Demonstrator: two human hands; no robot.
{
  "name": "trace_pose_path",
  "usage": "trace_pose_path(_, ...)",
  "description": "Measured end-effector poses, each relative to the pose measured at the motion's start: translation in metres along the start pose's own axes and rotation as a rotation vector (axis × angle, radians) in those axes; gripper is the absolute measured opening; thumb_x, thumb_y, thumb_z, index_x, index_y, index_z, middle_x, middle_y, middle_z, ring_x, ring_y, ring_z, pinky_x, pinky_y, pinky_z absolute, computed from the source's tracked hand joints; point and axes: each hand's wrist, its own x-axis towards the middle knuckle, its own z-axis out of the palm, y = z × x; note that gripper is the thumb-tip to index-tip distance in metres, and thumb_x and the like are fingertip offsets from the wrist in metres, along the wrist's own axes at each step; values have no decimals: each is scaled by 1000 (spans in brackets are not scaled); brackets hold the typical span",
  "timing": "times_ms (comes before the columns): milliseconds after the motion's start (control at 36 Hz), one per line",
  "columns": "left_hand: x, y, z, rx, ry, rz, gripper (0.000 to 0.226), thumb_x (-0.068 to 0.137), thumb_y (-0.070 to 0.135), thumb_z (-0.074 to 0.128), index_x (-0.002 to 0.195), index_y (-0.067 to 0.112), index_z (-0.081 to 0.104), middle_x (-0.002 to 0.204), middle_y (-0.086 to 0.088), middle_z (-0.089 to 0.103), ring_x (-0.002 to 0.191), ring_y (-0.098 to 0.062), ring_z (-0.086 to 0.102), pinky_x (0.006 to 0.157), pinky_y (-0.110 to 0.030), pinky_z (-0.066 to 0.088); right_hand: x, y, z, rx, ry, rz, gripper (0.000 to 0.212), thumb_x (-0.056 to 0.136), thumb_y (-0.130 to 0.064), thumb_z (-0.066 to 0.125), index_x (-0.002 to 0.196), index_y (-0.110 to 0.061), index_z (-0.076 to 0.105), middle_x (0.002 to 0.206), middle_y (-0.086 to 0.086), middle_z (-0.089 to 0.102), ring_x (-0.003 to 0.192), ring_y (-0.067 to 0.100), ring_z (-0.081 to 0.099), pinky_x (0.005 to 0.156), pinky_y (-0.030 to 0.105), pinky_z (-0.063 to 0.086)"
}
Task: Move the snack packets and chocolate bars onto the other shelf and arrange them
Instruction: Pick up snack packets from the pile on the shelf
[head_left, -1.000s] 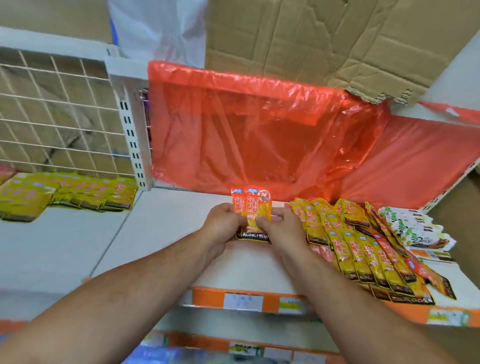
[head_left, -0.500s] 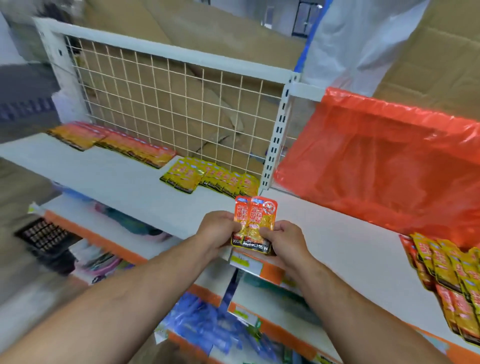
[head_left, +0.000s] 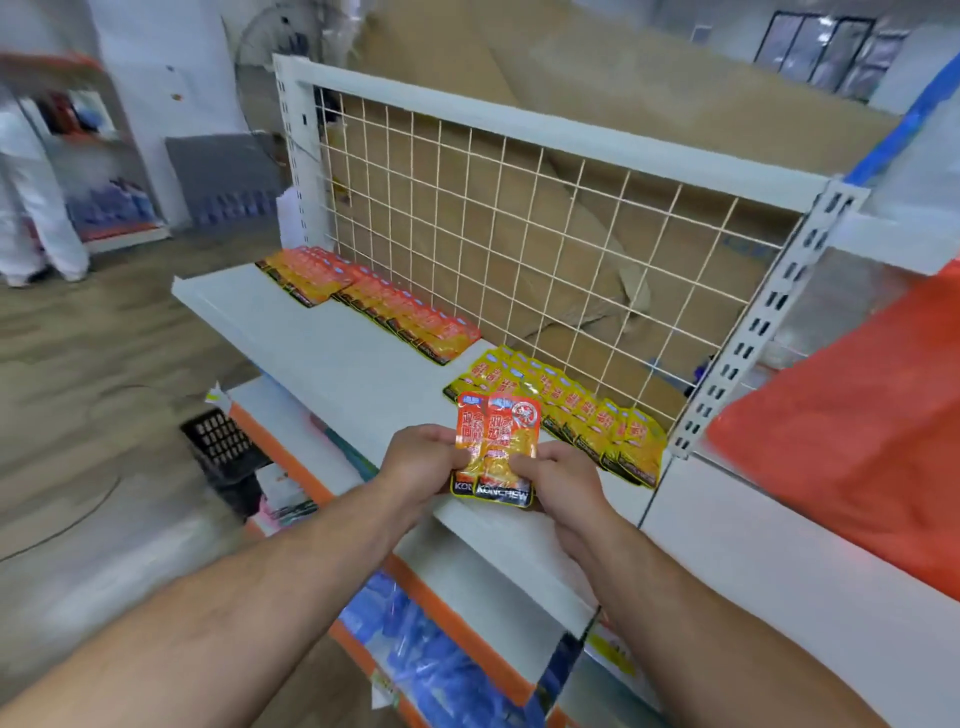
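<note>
Both my hands hold a small stack of orange snack packets (head_left: 497, 441) upright over the front of the white shelf (head_left: 332, 353). My left hand (head_left: 418, 462) pinches the stack's left edge and my right hand (head_left: 558, 480) pinches its right edge. Just behind the stack, a row of yellow packets (head_left: 597, 415) lies overlapped against the wire grid. Farther left on the same shelf lie two overlapped rows of orange packets (head_left: 384, 306).
A wire grid back panel (head_left: 519, 234) with cardboard behind it bounds the shelf. A slotted upright post (head_left: 753, 332) separates it from the right bay, draped in red plastic sheet (head_left: 857, 426). Lower shelves hold blue packs (head_left: 426, 654). A person in white (head_left: 31, 208) stands far left.
I have turned left with the orange stack, carrying it from the right bay by the red sheet to the wire-backed shelf. Both hands have kept their grip.
</note>
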Motion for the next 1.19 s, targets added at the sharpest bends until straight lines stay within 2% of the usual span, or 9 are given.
trace_pose_path(111,35,18,-15,72,49,33,12,77,-8,71,83,3,70,85,-17,72,72,-26,67,77,-42,57,39,-15,22,2,-47,-23,18,80,-9,75,69,-13,62,65,6,59,67,21,57,66,37,46)
trace_pose_path(306,91,50,-33,132,129,64,14,79,-3,71,75,11,73,85,-15,75,76,-29,71,79,-44,58,100,-43,57,6,-108,-36,26,79,-11,75,61,-16,56,64,6,55,67,22,55,65,39,45)
trace_pose_path(389,108,56,-40,147,151,58,15,80,-3,71,72,10,71,78,-12,73,70,-27,70,69,-37,58,118,-50,69,-6,-134,-39,15,71,-20,74,71,-13,60,69,12,57,69,25,56,65,41,45)
trace_pose_path(472,123,61,-46,164,167,56,22,80,-3,71,65,13,66,61,-4,64,53,-16,60,54,-25,48,132,-56,81,-22,-134,-38,22,77,-14,74,69,-12,53,68,12,51,65,23,51,61,37,42)
trace_pose_path(583,150,68,-58,200,177,57,14,79,2,73,70,12,70,65,-5,68,57,-17,61,58,-26,49,156,-60,97,-50,-134,-41,17,83,-13,72,72,-12,59,70,8,55,65,19,52,59,32,41)
trace_pose_path(667,172,73,-68,228,175,68,8,77,5,75,73,11,73,67,-4,69,59,-17,61,59,-24,47,172,-64,113,-56,-101,-33,19,79,-19,76,82,-6,62,72,8,56,66,20,53,60,35,42)
trace_pose_path(889,242,92,-110,286,129,115,13,75,12,80,75,20,69,72,3,67,67,-14,60,68,-23,45,213,-77,171,-78,-4,-19,25,79,-12,75,75,-17,52,67,8,53,65,21,54,62,44,51)
trace_pose_path(1028,292,107,-151,336,48,145,14,77,13,78,76,22,67,73,2,63,67,-14,56,67,-22,43,242,-88,225,-45,96,-6,33,81,-9,76,71,-16,46,63,8,48,52,16,44,49,23,33)
trace_pose_path(1194,350,131,-205,388,-42,174,21,81,7,74,71,23,64,76,1,65,68,-17,57,62,-22,47,266,-107,290,-117,194,17,41,83,-10,75,65,-20,40,56,3,49,47,14,41,37,21,27)
